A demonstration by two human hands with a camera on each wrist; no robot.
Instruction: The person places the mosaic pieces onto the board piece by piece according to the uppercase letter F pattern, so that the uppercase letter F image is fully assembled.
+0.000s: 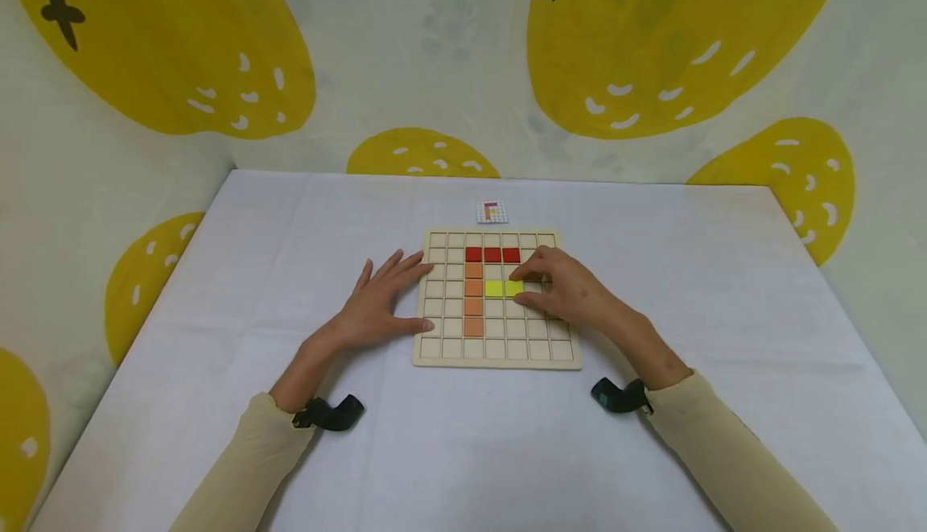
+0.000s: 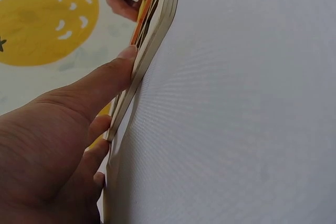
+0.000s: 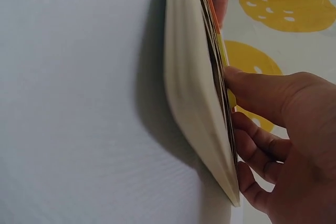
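Note:
A wooden grid board (image 1: 517, 350) lies flat on the table. My left hand (image 1: 381, 298) rests at its left edge with the fingers spread, thumb and fingertips touching the rim. My right hand (image 1: 572, 284) reaches over the board's right side. Its thumb and forefinger pinch a yellow square tile (image 1: 513, 289) at opposite edges, in a cell right of another yellow tile (image 1: 494, 289). Three red tiles (image 1: 492, 254) form a row near the top, and several orange tiles (image 1: 473, 307) run in a column below the leftmost red one. In the right wrist view the thumb (image 3: 236, 81) touches yellow.
Behind the board lies a small pattern card (image 1: 492, 211) with a coloured grid printed on it. A white cloth (image 1: 326, 218) covers the table. Dark wrist-worn devices (image 1: 329, 413) sit at both sleeve cuffs. Patterned fabric (image 1: 449, 49) hangs beyond the table's far edge.

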